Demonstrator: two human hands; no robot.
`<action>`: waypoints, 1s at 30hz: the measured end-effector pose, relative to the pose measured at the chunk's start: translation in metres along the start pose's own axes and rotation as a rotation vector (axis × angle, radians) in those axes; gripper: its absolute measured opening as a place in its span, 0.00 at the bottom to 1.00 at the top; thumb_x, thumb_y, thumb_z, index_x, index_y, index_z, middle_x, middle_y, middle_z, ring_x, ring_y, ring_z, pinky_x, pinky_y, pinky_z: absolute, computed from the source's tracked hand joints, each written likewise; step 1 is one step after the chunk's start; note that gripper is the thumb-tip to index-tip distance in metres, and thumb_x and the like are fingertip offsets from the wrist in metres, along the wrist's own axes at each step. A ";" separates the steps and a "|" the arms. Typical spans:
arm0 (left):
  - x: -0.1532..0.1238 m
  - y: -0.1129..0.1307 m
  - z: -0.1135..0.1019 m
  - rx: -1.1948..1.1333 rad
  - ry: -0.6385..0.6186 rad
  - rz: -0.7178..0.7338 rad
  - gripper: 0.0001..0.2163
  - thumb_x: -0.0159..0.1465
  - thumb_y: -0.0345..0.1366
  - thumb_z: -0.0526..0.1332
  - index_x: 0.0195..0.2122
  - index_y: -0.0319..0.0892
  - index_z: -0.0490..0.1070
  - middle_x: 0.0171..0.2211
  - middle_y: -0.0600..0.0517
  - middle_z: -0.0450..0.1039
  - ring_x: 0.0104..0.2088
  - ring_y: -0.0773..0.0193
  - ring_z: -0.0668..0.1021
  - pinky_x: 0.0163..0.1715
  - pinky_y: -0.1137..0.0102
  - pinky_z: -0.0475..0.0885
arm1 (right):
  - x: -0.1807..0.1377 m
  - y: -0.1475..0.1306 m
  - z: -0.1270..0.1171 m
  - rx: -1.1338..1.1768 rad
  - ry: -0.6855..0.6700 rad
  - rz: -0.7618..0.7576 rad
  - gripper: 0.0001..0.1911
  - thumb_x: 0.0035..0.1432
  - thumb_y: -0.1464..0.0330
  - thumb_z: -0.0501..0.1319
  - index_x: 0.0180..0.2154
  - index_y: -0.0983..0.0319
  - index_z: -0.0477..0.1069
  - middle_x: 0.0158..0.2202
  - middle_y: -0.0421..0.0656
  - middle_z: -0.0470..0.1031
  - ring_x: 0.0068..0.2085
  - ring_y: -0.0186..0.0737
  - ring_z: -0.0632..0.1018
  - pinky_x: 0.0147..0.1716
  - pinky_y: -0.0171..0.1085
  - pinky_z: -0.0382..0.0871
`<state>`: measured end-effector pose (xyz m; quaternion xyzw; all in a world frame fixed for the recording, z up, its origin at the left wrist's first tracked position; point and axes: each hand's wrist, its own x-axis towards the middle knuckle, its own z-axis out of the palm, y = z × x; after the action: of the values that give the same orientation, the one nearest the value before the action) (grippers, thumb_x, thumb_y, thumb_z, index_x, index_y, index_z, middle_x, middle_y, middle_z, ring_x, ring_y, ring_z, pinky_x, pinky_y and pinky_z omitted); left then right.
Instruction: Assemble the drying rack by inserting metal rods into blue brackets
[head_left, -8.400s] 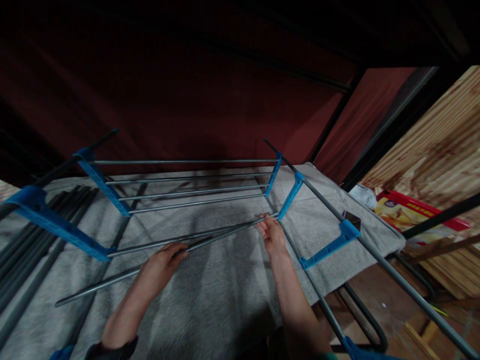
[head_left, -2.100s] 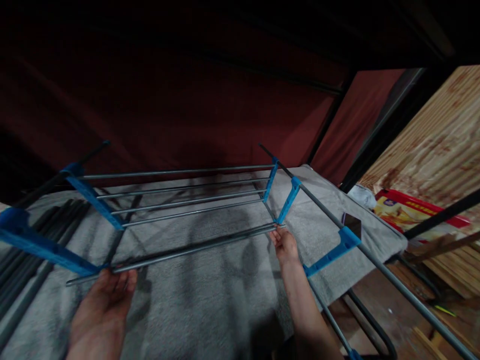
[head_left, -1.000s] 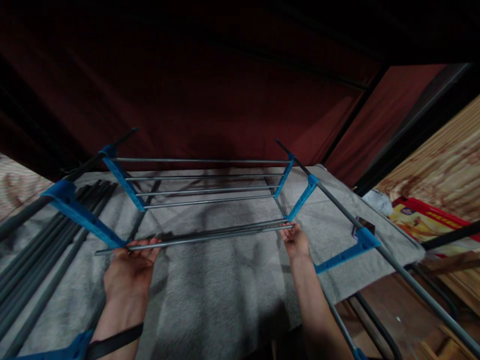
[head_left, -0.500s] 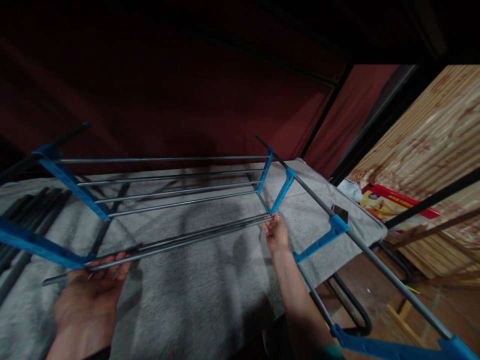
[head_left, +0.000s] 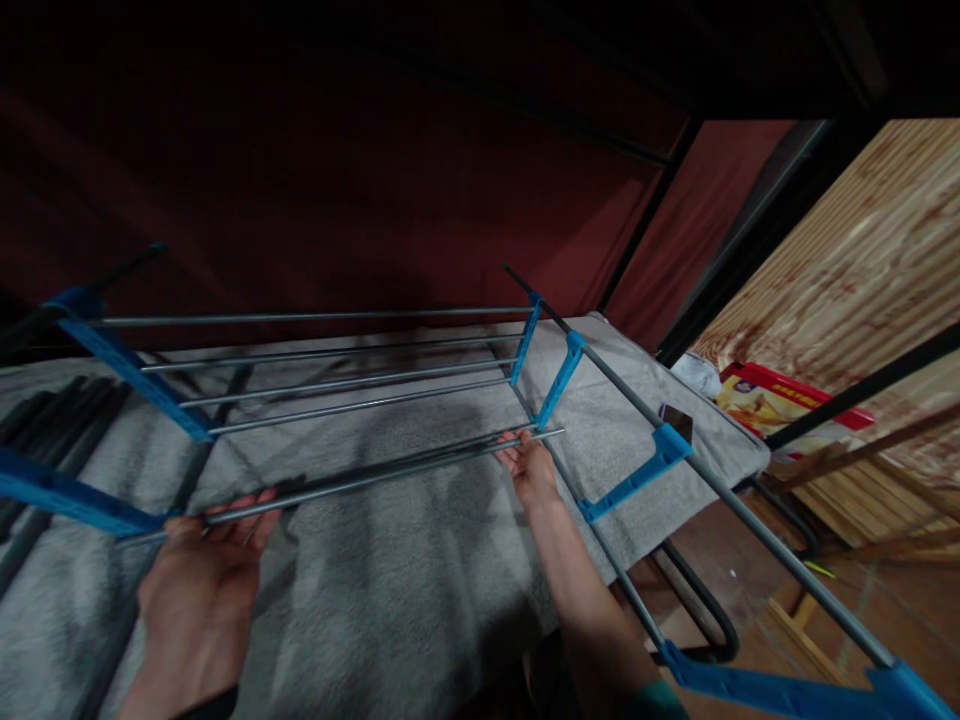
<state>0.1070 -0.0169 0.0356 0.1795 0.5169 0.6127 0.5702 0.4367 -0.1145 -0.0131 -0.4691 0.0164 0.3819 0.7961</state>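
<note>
A rack of grey metal rods and blue plastic brackets stands over a grey cloth-covered table. My left hand holds the left end of a thin grey rod from below, fingers curled up round it, beside the near left blue bracket. My right hand pinches the same rod near its right end, just below the blue bracket. The rod's right tip sticks out past that bracket. A second rod lies right behind it. Several rods span the far brackets.
Dark spare tubes lie on the cloth at the left. A long grey side tube with blue brackets runs down to the lower right. A red and yellow box and wooden boards are at the right. A dark red curtain hangs behind.
My right hand has shifted the rod so that its right tip pokes past the blue bracket. My left hand has moved a little right along the rod's left end. The camera has barely turned.
</note>
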 end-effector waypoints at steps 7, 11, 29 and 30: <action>-0.035 -0.011 0.034 -0.028 -0.218 -0.095 0.05 0.60 0.23 0.57 0.30 0.37 0.68 0.31 0.48 0.75 0.39 0.57 0.80 0.39 0.64 0.78 | -0.002 -0.004 -0.003 0.049 0.060 0.075 0.12 0.66 0.70 0.53 0.29 0.59 0.66 0.26 0.39 0.78 0.28 0.35 0.80 0.32 0.36 0.79; -0.051 -0.024 0.042 -0.044 -0.374 -0.069 0.02 0.59 0.27 0.61 0.34 0.39 0.71 0.34 0.47 0.77 0.39 0.57 0.80 0.42 0.62 0.78 | -0.002 -0.004 -0.006 0.078 0.084 0.133 0.12 0.64 0.73 0.51 0.28 0.59 0.65 0.26 0.39 0.78 0.28 0.34 0.80 0.33 0.37 0.79; -0.075 0.021 0.043 0.059 -0.518 0.300 0.22 0.58 0.42 0.68 0.50 0.43 0.64 0.36 0.50 0.76 0.41 0.58 0.80 0.42 0.62 0.75 | 0.006 -0.009 -0.025 -0.092 0.099 0.228 0.11 0.54 0.81 0.56 0.31 0.61 0.70 0.24 0.37 0.76 0.24 0.31 0.77 0.28 0.31 0.76; -0.077 0.019 0.044 0.067 -0.538 0.304 0.21 0.59 0.42 0.67 0.50 0.43 0.64 0.36 0.50 0.76 0.41 0.58 0.80 0.43 0.62 0.75 | 0.000 -0.004 -0.021 -0.119 0.079 0.253 0.10 0.54 0.80 0.57 0.31 0.60 0.70 0.25 0.37 0.76 0.24 0.31 0.77 0.28 0.31 0.76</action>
<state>0.1546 -0.0629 0.0974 0.4292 0.3347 0.6041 0.5820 0.4464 -0.1314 -0.0220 -0.5244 0.0840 0.4607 0.7111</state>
